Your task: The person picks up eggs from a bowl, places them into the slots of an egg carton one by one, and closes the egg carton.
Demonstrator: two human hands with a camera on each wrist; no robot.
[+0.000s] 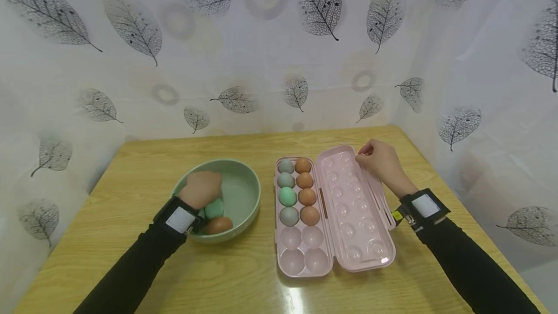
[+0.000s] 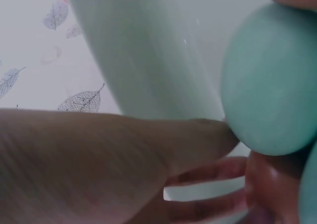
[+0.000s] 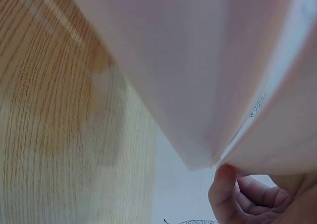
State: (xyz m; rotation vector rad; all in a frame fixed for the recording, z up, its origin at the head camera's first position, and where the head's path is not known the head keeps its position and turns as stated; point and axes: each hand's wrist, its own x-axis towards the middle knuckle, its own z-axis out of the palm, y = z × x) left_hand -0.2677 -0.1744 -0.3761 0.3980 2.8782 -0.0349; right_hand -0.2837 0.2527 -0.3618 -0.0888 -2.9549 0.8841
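Note:
In the head view my left hand point(image 1: 202, 189) reaches into a pale green bowl point(image 1: 250, 178). Its thumb and fingers hold a brown egg point(image 2: 272, 182), partly hidden in the left wrist view, and a green egg point(image 2: 272, 80) lies against the thumb tip. Another brown egg point(image 1: 219, 225) lies at the bowl's near side. To the right, a pink egg carton point(image 1: 306, 270) lies unfolded, with grey-green, bright green and brown eggs in its far cups. My right hand point(image 1: 381, 164) pinches the far outer corner of the carton's lid point(image 1: 355, 207) between thumb and fingers.
The carton's near cups point(image 1: 292, 260) hold no eggs. Everything stands on a wooden table point(image 1: 144, 183), and a leaf-printed sheet point(image 1: 261, 62) hangs round its back and sides. A narrow pink flap point(image 1: 376, 190) runs along the lid's outer edge.

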